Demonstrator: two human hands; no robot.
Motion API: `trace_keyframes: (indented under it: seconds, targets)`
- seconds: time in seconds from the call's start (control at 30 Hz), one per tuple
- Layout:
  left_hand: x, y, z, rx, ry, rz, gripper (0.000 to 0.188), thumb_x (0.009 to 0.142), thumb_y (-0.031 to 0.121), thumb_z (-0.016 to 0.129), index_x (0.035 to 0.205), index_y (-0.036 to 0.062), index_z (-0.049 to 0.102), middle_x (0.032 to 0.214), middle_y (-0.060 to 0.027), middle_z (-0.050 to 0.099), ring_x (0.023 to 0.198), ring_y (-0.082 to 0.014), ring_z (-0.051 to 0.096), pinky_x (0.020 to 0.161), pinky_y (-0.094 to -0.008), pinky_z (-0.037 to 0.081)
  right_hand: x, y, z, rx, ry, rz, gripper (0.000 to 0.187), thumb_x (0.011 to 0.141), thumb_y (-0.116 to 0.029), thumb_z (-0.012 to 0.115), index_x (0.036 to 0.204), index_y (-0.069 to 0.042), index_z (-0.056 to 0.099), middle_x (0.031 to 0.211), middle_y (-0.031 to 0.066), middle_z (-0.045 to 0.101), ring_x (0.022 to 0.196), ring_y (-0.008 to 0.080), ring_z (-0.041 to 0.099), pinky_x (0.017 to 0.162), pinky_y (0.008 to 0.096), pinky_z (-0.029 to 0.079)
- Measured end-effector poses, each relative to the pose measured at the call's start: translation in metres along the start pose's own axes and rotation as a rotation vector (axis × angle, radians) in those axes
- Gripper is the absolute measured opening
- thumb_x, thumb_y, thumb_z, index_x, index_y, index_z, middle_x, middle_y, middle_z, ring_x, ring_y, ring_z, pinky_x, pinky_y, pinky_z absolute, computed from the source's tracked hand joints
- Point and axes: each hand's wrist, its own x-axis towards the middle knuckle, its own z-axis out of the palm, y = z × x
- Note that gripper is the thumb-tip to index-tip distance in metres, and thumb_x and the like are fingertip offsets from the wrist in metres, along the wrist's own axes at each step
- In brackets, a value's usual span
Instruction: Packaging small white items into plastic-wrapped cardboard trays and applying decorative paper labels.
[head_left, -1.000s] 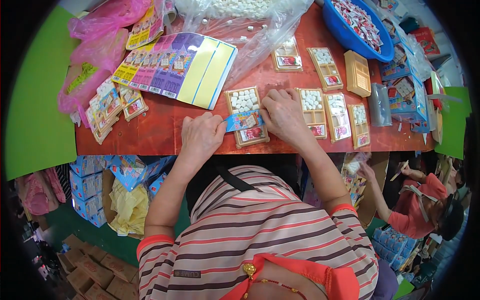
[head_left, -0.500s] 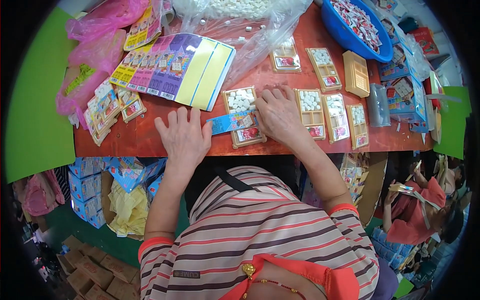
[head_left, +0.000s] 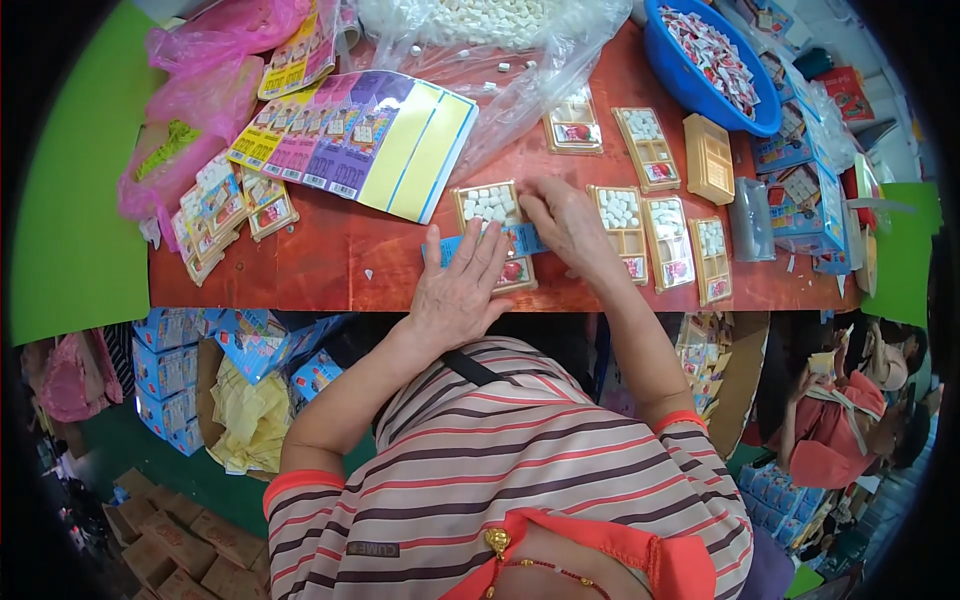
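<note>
In front of me lies a clear-lidded compartment tray [head_left: 487,205] with white cubes and a red-printed packet. A blue paper label [head_left: 522,240] runs across its middle. My left hand [head_left: 452,295] lies flat over the label and the tray's lower part, fingers stretched and slightly apart. At the tray's right edge is my right hand [head_left: 572,228], fingers bent and drawn together; whatever is between them is hidden. Just right of it stand similar filled trays, the nearest tray [head_left: 632,240] close to my wrist. A sheet of yellow, pink and purple labels [head_left: 400,150] lies to the upper left.
A bag of white cubes [head_left: 480,25] spreads across the back, and a blue basin [head_left: 655,60] of small packets stands back right. Stacked empty trays [head_left: 709,160] and blue boxes [head_left: 800,215] are at right. More trays [head_left: 205,215] and pink bags [head_left: 215,110] are at left.
My left hand has moved right from the bare table onto the label and tray, pressing flat. My right hand has drawn back slightly to the tray's right edge, its fingers more bent.
</note>
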Motion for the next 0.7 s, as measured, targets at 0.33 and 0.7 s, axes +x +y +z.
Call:
trace_keyframes:
  seconds: [0.33, 0.7]
  targets:
    - [-0.021, 0.005, 0.006, 0.002, -0.018, 0.099, 0.081, 0.077, 0.051, 0.066, 0.138, 0.0028, 0.045, 0.15, -0.0155, 0.035, 0.143, -0.0312, 0.024, 0.11, -0.067, 0.005, -0.009, -0.006, 0.007, -0.276, -0.037, -0.203, 0.022, 0.085, -0.021, 0.06, 0.101, -0.005, 0.064, 0.09, 0.0129, 0.055, 0.09, 0.0302, 0.057, 0.077, 0.0449, 0.042]
    - [-0.033, -0.001, 0.012, 0.119, 0.049, 0.283, 0.082, 0.077, 0.055, 0.063, 0.14, 0.0069, 0.044, 0.15, -0.0113, 0.036, 0.143, -0.0287, 0.024, 0.109, -0.0676, 0.003, -0.015, 0.0, -0.006, 0.227, -0.358, 0.186, 0.019, 0.085, -0.014, 0.064, 0.097, 0.0, 0.057, 0.09, 0.007, 0.057, 0.082, 0.0166, 0.059, 0.069, 0.0315, 0.046]
